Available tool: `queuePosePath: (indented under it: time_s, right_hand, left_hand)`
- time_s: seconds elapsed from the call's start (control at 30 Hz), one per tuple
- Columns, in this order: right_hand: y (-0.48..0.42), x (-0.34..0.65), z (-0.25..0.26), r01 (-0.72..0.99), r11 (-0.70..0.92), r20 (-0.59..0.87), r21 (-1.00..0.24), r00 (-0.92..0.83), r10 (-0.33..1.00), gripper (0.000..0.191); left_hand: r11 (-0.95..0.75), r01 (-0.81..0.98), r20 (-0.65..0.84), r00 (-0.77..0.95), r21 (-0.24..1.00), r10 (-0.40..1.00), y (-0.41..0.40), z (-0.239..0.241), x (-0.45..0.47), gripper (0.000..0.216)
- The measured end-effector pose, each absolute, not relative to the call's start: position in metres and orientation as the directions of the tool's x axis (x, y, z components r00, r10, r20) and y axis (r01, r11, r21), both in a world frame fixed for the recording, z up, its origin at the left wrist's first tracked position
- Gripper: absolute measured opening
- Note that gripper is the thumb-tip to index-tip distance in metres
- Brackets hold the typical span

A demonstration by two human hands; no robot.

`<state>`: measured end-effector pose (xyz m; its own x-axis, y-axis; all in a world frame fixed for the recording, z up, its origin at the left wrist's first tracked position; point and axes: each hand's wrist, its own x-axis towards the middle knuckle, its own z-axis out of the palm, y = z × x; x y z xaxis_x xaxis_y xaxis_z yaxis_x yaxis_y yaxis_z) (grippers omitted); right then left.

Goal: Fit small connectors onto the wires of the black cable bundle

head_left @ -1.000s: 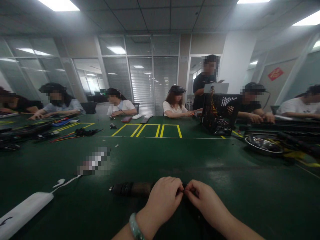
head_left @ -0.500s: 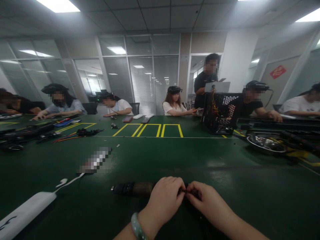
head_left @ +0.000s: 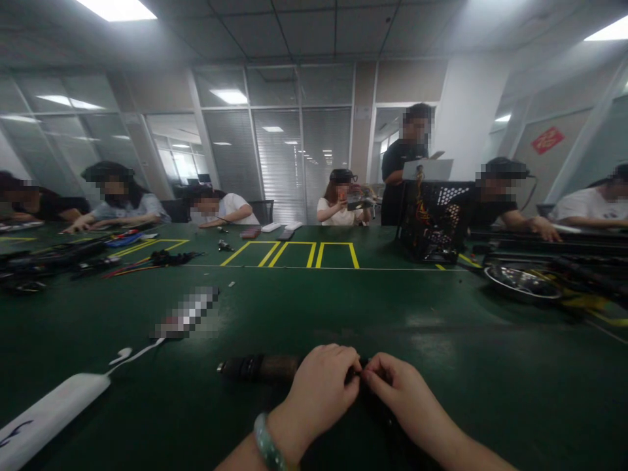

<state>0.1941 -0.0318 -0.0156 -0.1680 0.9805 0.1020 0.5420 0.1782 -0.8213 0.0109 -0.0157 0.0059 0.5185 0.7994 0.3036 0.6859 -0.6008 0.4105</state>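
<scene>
A black cable (head_left: 362,374) is pinched tight between the fingertips of the left hand (head_left: 321,392) and the right hand (head_left: 405,392); it seems to run into a thick black and brown tube (head_left: 260,368); that tube is laid just left of the hands, near the close edge of the green workbench (head_left: 441,340); a green bangle (head_left: 267,441) is worn on the left wrist.

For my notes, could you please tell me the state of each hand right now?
Left hand: closed, pinching a dark cable bundle.
Right hand: closed, pinching the same bundle.
</scene>
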Motion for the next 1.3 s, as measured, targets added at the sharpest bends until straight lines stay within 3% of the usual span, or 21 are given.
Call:
queuePosePath:
  time_s: [0.57,0.93,1.3]
  right_hand:
    - [-0.031,0.196,-0.014,0.553,0.186,0.096,-0.812,-0.187,0.978,0.013]
    - [-0.031,0.199,-0.007,0.538,0.148,0.055,-0.830,-0.186,0.981,0.014]
    - [-0.031,0.202,-0.007,0.588,0.166,0.046,-0.791,-0.215,0.976,0.015]
  left_hand:
    - [-0.633,0.689,0.290,0.562,0.354,0.774,-0.020,0.011,0.010,0.016]
    - [-0.600,0.668,0.314,0.511,0.441,0.800,-0.021,0.012,0.009,0.016]
    - [-0.628,0.661,0.323,0.539,0.411,0.778,-0.020,0.011,0.010,0.015]
